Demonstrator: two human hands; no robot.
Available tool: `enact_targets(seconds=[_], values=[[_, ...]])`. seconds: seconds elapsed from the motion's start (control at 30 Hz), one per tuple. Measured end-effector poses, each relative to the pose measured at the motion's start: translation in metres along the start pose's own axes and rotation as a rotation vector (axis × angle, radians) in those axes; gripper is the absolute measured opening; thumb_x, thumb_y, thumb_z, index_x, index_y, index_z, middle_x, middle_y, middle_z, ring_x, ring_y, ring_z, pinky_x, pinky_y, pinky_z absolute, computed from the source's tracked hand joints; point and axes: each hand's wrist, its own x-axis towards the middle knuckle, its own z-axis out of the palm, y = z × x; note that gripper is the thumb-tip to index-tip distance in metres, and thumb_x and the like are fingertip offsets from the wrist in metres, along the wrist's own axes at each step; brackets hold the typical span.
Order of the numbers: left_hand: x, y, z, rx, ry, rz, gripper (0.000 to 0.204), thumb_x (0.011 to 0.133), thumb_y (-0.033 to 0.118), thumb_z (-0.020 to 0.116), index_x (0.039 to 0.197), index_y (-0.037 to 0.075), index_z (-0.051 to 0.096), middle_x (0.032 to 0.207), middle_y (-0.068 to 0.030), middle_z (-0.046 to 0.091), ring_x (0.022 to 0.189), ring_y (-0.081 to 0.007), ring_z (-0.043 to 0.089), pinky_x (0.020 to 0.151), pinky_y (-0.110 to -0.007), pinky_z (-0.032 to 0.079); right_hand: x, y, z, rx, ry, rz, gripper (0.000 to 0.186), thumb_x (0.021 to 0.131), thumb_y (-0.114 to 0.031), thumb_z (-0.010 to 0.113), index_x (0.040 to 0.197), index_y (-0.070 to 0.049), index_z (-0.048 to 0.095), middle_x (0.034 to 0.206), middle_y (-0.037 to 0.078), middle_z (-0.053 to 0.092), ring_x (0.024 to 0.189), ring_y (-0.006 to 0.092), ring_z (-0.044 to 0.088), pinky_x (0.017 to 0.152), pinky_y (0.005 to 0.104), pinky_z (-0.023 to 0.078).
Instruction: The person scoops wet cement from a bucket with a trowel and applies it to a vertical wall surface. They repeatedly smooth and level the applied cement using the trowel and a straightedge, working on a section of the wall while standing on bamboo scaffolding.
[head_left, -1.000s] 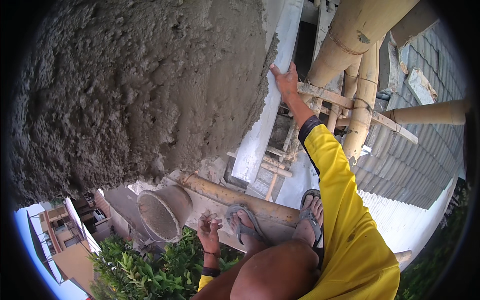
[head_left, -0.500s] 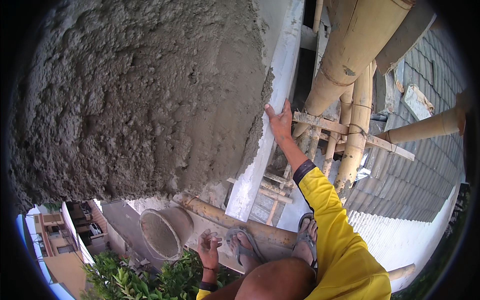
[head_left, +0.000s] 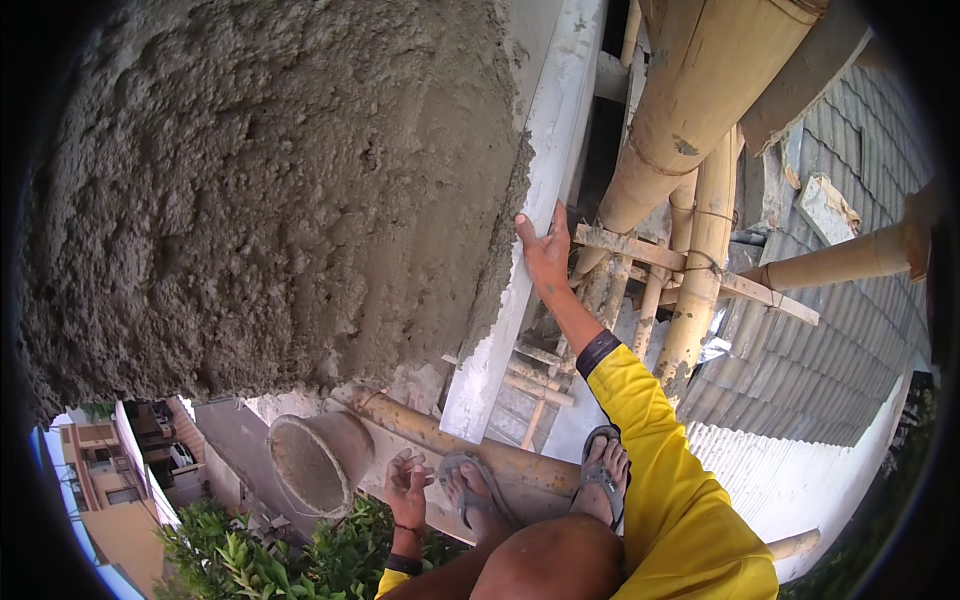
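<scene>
You are standing in sandals on a bamboo pole, and at the lower left a mortar-crusted bucket is resting on it just beside your left hand, which is hanging loose with fingers spread, gripping nothing. Above them the rough wet plaster wall is filling the left of the view. At its right edge your right hand is pressing flat, fingers extended, against the white straightedge board, with bamboo scaffolding rising just beyond.

Rough wet plaster wall, bamboo scaffolding, tiled roofs, daylight
</scene>
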Motion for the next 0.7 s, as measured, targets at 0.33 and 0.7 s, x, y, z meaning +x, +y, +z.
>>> enact_targets(seconds=[0.33,0.7], values=[[-0.006,-0.005,-0.011,-0.028,0.043,-0.02,0.049,0.1,0.023,0.065,0.139,-0.001,0.046,0.116,-0.0108,0.065,0.091,-0.017,0.068,0.077,-0.03,0.058,0.124,-0.058,0.01,-0.004,0.01,-0.038,0.057,0.093,-0.016,0.072,0.138,0.006,0.044,0.118,0.014,0.066,0.107,0.0196,0.062,0.094,0.0308,0.049],[0.007,-0.006,-0.026,-0.042,0.093,0.01,0.053,0.098,0.025,0.069,0.139,-0.001,0.047,0.12,-0.0139,0.065,0.093,-0.0191,0.07,0.076,-0.031,0.061,0.069,-0.031,0.009,-0.022,-0.091,-0.308,0.075,0.096,-0.023,0.071,0.152,0.006,0.031,0.146,0.017,0.053,0.138,0.0236,0.048,0.12,0.038,0.027]])
